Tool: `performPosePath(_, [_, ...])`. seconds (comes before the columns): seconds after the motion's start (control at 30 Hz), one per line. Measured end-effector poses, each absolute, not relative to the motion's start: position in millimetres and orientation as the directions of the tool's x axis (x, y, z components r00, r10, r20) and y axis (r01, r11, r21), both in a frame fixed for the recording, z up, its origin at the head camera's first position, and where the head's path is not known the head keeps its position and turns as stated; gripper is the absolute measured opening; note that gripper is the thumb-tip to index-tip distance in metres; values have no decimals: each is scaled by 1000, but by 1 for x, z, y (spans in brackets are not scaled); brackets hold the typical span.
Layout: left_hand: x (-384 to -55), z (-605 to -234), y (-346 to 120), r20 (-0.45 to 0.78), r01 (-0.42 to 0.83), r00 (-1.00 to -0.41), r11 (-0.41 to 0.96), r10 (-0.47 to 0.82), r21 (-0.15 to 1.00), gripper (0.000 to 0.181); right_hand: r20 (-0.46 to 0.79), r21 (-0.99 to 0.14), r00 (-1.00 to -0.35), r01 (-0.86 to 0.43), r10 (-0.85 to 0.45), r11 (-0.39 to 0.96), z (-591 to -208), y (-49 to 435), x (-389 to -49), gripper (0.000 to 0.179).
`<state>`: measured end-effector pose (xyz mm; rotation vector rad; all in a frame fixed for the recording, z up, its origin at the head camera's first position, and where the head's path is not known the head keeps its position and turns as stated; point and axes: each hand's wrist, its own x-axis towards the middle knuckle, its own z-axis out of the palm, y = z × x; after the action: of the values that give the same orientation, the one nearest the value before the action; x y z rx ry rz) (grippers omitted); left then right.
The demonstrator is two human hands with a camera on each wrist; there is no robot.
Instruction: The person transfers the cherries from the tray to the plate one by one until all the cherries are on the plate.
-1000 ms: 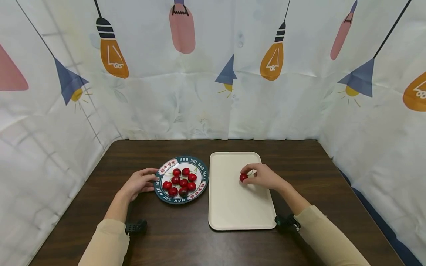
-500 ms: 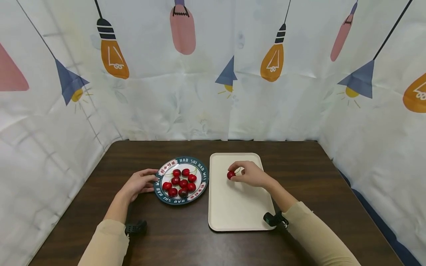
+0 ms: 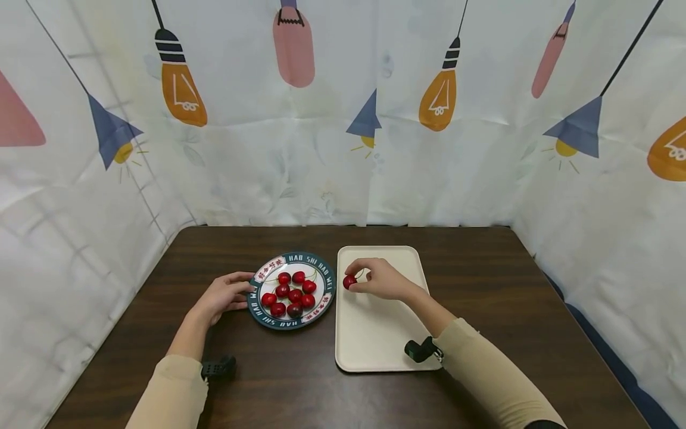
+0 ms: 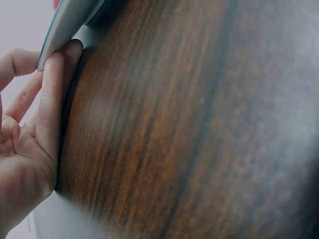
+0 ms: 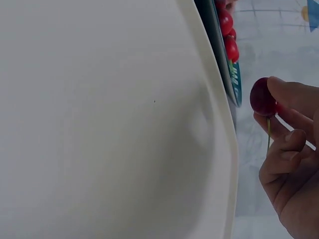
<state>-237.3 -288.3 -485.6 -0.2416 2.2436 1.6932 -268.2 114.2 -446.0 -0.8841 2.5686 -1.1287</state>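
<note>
My right hand (image 3: 382, 279) pinches a dark red cherry (image 3: 349, 282) between thumb and fingers, above the left edge of a cream tray (image 3: 386, 339). In the right wrist view the cherry (image 5: 262, 97) is clear of the tray, its green stem hanging down. To the left stands a round plate (image 3: 259, 316) with a dark green lettered rim. Several cherries (image 3: 295, 295), some with stems, lie on it. My left hand (image 3: 222, 297) holds the plate's left rim. In the left wrist view fingers (image 4: 51, 94) reach under that rim and touch it.
Both plate and tray rest on a dark brown wooden table (image 3: 278, 381), with a narrow gap between them. A white printed curtain (image 3: 321, 179) hangs behind and at both sides. Each wrist wears a black device, the right one (image 3: 420, 350) low over the tray.
My right hand has carried the cherry leftward across the tray, from near its middle to its left edge by the plate. The left hand and the plate have stayed still.
</note>
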Motion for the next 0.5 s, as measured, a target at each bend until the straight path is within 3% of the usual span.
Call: performPosePath(0.5, [-237, -486, -288, -343, -314, -938, 288, 56, 905, 53, 27, -753, -760, -443, -650, 486, -447, 78, -270, 29])
